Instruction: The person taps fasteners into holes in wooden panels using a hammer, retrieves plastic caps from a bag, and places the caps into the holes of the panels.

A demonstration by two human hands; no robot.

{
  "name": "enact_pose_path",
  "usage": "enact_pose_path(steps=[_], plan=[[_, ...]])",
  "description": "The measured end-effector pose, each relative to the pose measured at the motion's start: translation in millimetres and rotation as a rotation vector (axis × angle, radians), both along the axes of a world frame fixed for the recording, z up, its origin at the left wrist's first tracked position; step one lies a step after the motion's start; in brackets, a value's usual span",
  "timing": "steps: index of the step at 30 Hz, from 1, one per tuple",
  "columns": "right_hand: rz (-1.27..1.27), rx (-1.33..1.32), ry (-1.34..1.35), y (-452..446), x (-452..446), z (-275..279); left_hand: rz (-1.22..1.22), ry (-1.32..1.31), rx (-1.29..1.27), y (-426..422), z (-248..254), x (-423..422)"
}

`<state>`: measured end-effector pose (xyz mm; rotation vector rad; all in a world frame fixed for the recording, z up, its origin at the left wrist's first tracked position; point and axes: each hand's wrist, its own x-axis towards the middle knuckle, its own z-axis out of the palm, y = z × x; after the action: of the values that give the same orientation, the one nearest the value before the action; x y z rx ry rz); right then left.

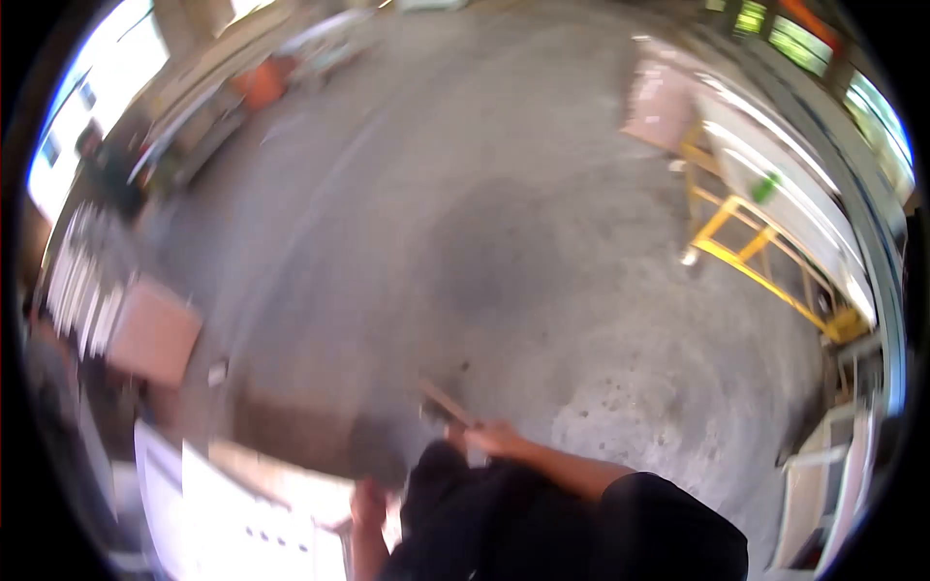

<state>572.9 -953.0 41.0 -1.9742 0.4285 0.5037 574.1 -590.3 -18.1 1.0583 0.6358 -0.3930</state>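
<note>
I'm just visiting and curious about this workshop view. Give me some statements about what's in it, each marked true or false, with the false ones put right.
1. The person's right hand holds a thin tan stick-like object. True.
2. The yellow metal frame is on the left side of the view. False: the yellow metal frame is on the right side.
3. The floor is covered in green carpet. False: it is a bare grey floor with darker stains.
4. The left hand is nearer the white flat panel than the right hand is. True.
</note>
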Motion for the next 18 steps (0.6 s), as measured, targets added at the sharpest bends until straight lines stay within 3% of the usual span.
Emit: enact_pose_path(steps=[1, 2, 3, 4, 5, 6, 8, 9, 10, 12, 15, 18], plan=[[-0.019, 0.083, 0.042, -5.1, 14.9, -9.4, 0.318, 0.135, -0.32, -17.2, 32.6, 32.0], [-0.004, 0.085, -0.022, -12.7, 29.6, -24.4, 0.161, -0.106, -0.509, -5.6, 31.0, 64.1], [-0.043, 0.111, -0.062, -25.5, 44.6, -58.0, 0.375, -0.074, -0.592, -16.4, 65.3, 105.0], [-0.041, 0.086, 0.035, -39.0, 73.0, -45.0, 0.466, -0.111, -0.699, -21.2, 105.7, 151.3], [-0.079, 0.067, -0.035, -49.6, 97.5, -37.7, 0.383, -0.306, -0.757, -17.1, 124.7, 188.9], [-0.142, 0.093, 0.163, -67.3, 126.3, -33.0, 0.39, -0.412, -0.846, -24.5, 166.8, 227.0], [-0.101, -0.068, 0.158, -116.0, 157.8, -52.2, 0.352, -0.604, -0.987, -31.3, 224.9, 291.6], [-0.049, -0.307, 0.023, -175.5, 161.0, -136.7, 0.298, -0.702, -1.01, -34.5, 242.4, 329.0], [-0.218, -0.23, 0.305, -166.0, 183.6, -79.7, 0.246, -0.773, -1.033, -35.2, 260.8, 358.2], [-0.49, 0.022, 0.495, -203.9, 196.3, -76.5, 0.147, -0.867, -1.08, -43.0, 285.6, 404.1], [-0.769, -0.018, 0.596, -237.4, 217.2, -86.2, 0.08, -0.924, -1.08, -46.6, 307.9, 465.5], [-0.874, 0.106, 0.716, -337.7, 208.9, -207.4, 0.053, -0.982, -1.024, -51.9, 320.1, 521.8]])
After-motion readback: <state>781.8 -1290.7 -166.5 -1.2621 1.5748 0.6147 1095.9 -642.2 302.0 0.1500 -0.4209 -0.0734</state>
